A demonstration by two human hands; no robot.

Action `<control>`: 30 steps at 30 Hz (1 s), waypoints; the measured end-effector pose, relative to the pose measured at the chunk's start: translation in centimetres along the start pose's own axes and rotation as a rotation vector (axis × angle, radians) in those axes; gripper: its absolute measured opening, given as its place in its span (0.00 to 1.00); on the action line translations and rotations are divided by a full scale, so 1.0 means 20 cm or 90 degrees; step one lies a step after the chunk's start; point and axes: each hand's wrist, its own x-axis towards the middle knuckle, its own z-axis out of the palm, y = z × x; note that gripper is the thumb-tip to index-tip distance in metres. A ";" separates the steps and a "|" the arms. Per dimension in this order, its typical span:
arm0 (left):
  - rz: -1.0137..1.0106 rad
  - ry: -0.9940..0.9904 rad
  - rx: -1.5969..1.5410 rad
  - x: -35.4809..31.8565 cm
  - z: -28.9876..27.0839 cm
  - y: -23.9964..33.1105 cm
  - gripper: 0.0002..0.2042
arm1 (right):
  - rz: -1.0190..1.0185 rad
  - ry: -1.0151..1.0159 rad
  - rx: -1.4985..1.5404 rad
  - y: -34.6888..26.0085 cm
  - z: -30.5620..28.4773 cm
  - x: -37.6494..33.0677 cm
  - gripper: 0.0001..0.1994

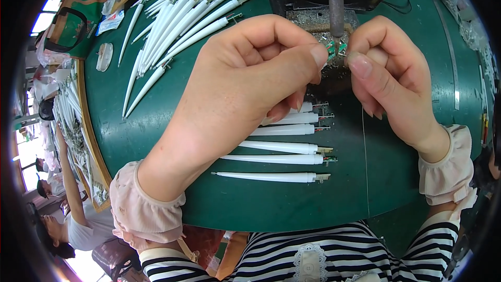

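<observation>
My left hand [255, 68] is closed in a pinch, thumb against forefinger, with a small green circuit board [331, 50] at its fingertips. Just right of it my right hand [391, 75] is also pinched, and a thin wire [365, 151] hangs down from beneath it to the table's near edge. Between the two hands a metal soldering iron [335, 5] points straight down, its lower end close above the green board. What exactly lies inside the fingers is partly hidden. Below my left hand several white tapered sticks [282, 159] lie in a row, small boards protruding from their right ends.
A pile of similar white sticks [177, 26] covers the table's far left. Under the iron sits a tray [302, 18] strewn with solder bits. A metal ruler [455, 73] lies at right. Beyond the left edge, a person's arm [70, 177] reaches over another loaded tray.
</observation>
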 end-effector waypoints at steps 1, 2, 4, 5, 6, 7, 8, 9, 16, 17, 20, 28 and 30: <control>-0.003 -0.004 -0.002 0.00 0.00 0.00 0.06 | 0.003 0.002 -0.003 0.00 0.00 0.00 0.07; -0.007 -0.005 -0.003 0.00 0.00 0.00 0.06 | 0.006 0.003 -0.005 0.00 0.00 0.00 0.07; -0.011 -0.003 -0.015 0.00 0.00 0.00 0.06 | 0.004 0.010 -0.008 0.00 0.01 0.00 0.08; -0.015 -0.004 -0.029 0.00 0.00 -0.01 0.06 | 0.002 0.019 -0.013 0.00 0.01 0.00 0.08; -0.015 -0.004 -0.030 0.00 0.00 0.00 0.06 | 0.003 0.019 -0.013 0.00 0.00 -0.01 0.08; -0.038 -0.007 -0.051 0.00 0.00 0.00 0.06 | 0.014 0.025 -0.014 -0.01 0.00 -0.01 0.09; -0.059 -0.011 -0.072 0.00 0.00 0.01 0.06 | 0.024 0.033 -0.015 -0.01 0.00 -0.01 0.09; -0.059 -0.012 -0.073 0.00 -0.01 0.01 0.06 | 0.024 0.033 -0.016 -0.01 0.00 -0.01 0.09; -0.067 0.000 -0.005 -0.03 0.00 0.01 0.04 | 0.042 0.070 -0.018 0.02 -0.02 -0.02 0.08; -0.045 0.003 0.014 -0.03 0.01 0.00 0.03 | 0.044 0.080 -0.020 0.02 -0.02 -0.02 0.08; 0.005 -0.015 0.073 -0.05 0.01 -0.01 0.02 | 0.048 0.081 -0.015 0.03 -0.03 -0.02 0.08; 0.285 -0.115 0.543 -0.10 0.04 -0.04 0.05 | 0.080 0.062 0.032 0.00 -0.03 -0.03 0.06; 0.399 -0.122 0.731 -0.12 0.06 -0.08 0.06 | 0.094 0.055 0.049 0.01 -0.05 -0.05 0.06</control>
